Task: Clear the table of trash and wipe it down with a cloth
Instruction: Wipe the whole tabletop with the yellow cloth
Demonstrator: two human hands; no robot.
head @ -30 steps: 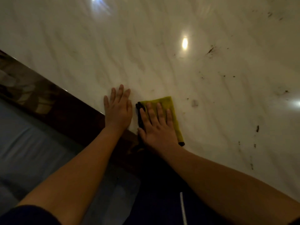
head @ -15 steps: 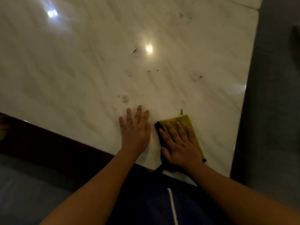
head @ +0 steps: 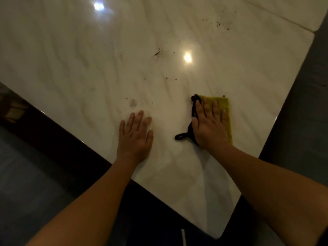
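A folded yellow cloth (head: 224, 106) with black trim and a black loop lies on the glossy white marble table (head: 88, 59). My right hand (head: 209, 125) presses flat on the cloth with straight fingers. My left hand (head: 135, 137) rests flat on the bare marble to the left of it, a hand's width away. Dark crumbs and specks (head: 157, 54) are scattered over the marble beyond both hands, and a small greyish smudge (head: 133, 102) sits just ahead of my left hand.
The table's dark wooden edge (head: 58, 128) runs diagonally at lower left, with grey floor (head: 21, 174) beyond it. The table's right edge (head: 284, 107) drops to dark floor. A second white slab (head: 292, 9) adjoins at the top right. Ceiling lights reflect on the marble.
My right hand has slid the cloth forward and to the right, away from the near edge. The gap between my hands has widened, and the cloth's black loop now trails out on the left.
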